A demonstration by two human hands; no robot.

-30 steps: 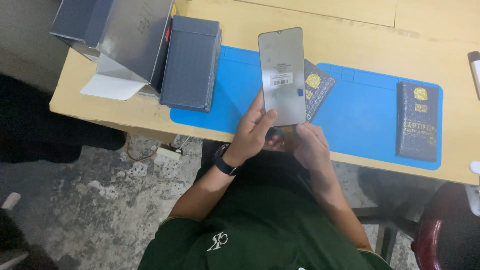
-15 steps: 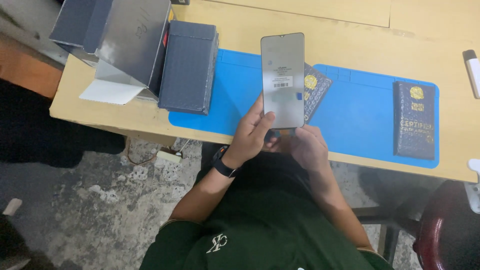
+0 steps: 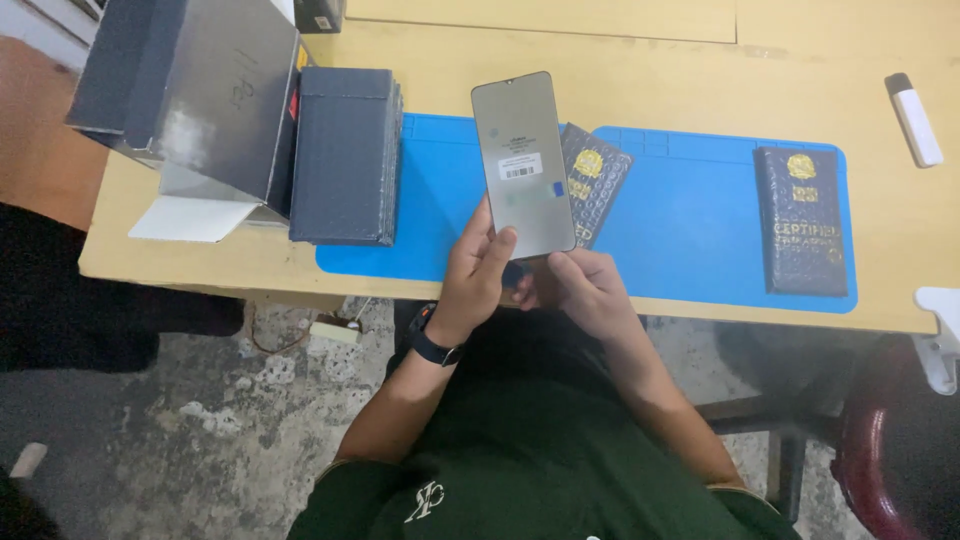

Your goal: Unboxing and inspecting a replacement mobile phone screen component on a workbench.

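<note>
Held upright above the near edge of the blue mat (image 3: 690,250): a grey phone screen panel (image 3: 523,165) with a white barcode sticker (image 3: 520,166) at mid-face. Clamped on its lower edge by left hand (image 3: 478,275) and right hand (image 3: 583,290). Just behind, right of the panel, a dark booklet with gold emblem (image 3: 595,185); farther right, another (image 3: 800,220). Far left, stacked dark grey boxes (image 3: 345,155).

phone screens (image 3: 523,165): 1 | dark booklets (image 3: 801,220): 2 | blue mats (image 3: 690,230): 1 | white markers (image 3: 915,119): 1
</note>
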